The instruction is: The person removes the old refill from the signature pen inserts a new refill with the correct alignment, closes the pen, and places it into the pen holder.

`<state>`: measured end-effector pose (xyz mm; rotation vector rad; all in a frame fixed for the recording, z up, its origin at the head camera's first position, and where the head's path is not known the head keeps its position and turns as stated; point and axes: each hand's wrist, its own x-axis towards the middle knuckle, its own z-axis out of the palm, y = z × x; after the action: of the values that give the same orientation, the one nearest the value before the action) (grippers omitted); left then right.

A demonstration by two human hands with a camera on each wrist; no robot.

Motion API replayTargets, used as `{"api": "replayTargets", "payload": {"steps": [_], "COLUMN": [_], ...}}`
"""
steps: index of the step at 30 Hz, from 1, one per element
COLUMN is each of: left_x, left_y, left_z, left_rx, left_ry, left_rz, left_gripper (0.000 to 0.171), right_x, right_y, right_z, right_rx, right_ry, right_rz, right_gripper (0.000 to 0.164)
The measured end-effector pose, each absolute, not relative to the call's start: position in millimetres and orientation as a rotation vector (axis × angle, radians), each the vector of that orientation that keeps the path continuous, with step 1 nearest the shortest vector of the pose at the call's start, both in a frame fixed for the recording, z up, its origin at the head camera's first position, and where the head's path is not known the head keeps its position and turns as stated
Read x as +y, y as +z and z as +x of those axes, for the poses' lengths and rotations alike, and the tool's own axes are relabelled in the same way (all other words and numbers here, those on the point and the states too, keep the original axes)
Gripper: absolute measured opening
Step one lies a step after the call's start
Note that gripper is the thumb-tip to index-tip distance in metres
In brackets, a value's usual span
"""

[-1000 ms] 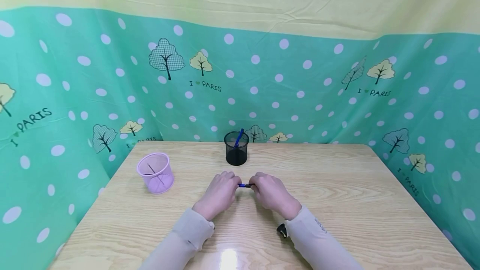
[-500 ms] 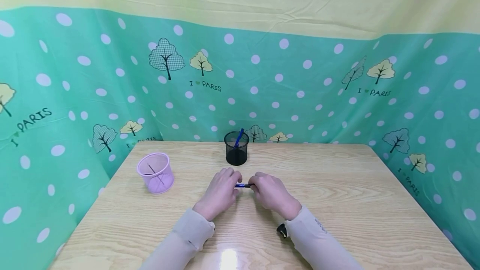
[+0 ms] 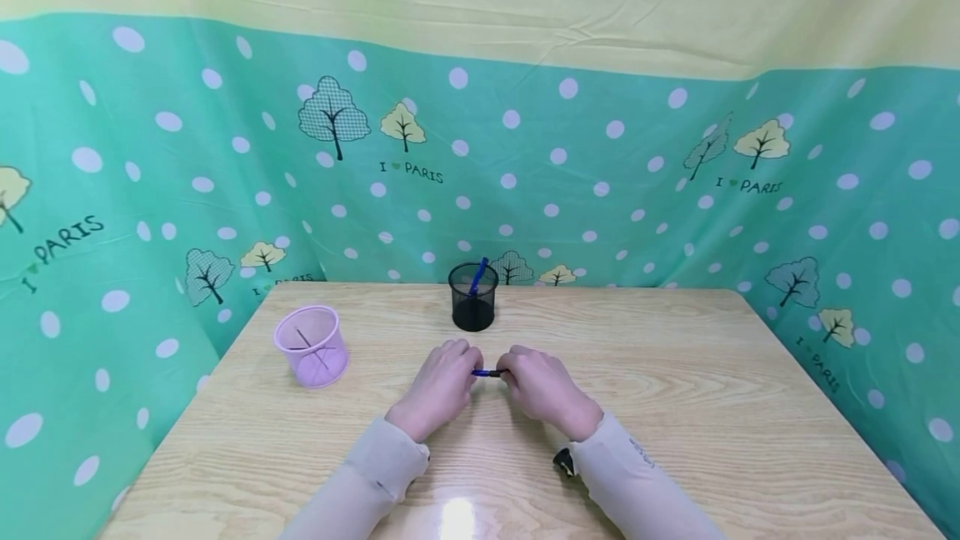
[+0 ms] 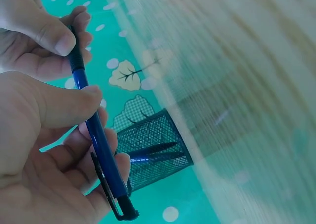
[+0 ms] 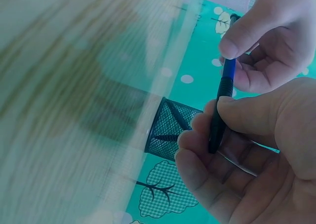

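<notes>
A blue ballpoint pen [image 3: 486,373] with a black grip and black clip lies level between my two hands over the table. My left hand [image 3: 438,383] pinches its blue barrel between thumb and fingers, with the clip end lying along the fingers in the left wrist view. The black grip section [image 5: 225,87] is pinched by my right thumb and fingers, its tip end pointing into the right hand [image 3: 546,388]. Behind the hands stands a black mesh pen holder [image 3: 473,317] with a blue pen [image 3: 478,275] leaning in it; the left wrist view shows more than one pen inside.
A pink pen holder [image 3: 324,368] stands on the left of the wooden table [image 3: 660,373], with thin dark lines inside whose kind I cannot tell. A patterned green and yellow curtain [image 3: 525,173] hangs behind the table and on both sides.
My left fingers lifted and slid along the barrel half a second ago, baring more blue, and now have come back down on it. The right hand has stayed in place.
</notes>
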<state>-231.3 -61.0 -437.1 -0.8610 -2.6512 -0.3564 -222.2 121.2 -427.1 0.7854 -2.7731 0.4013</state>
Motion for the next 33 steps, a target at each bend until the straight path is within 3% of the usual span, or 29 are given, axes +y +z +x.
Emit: {"api": "replayTargets", "payload": {"steps": [26,33], "left_x": [-60.3,-60.6], "left_y": [-438.4,-438.9], "left_z": [-230.5,-230.9], "left_rx": [-2.689,-2.689], "left_ry": [-0.285,-0.355], "left_rz": [-0.876,-0.894], "left_gripper": [0.011,0.025], "right_x": [121.1,120.6], "right_y": [-423.0,-423.1], "right_z": [-220.3,-219.8], "right_rx": [-2.773,-2.761], "right_ry": [0.412,0.410], "right_rz": [0.765,0.767], "right_gripper": [0.012,0.011]}}
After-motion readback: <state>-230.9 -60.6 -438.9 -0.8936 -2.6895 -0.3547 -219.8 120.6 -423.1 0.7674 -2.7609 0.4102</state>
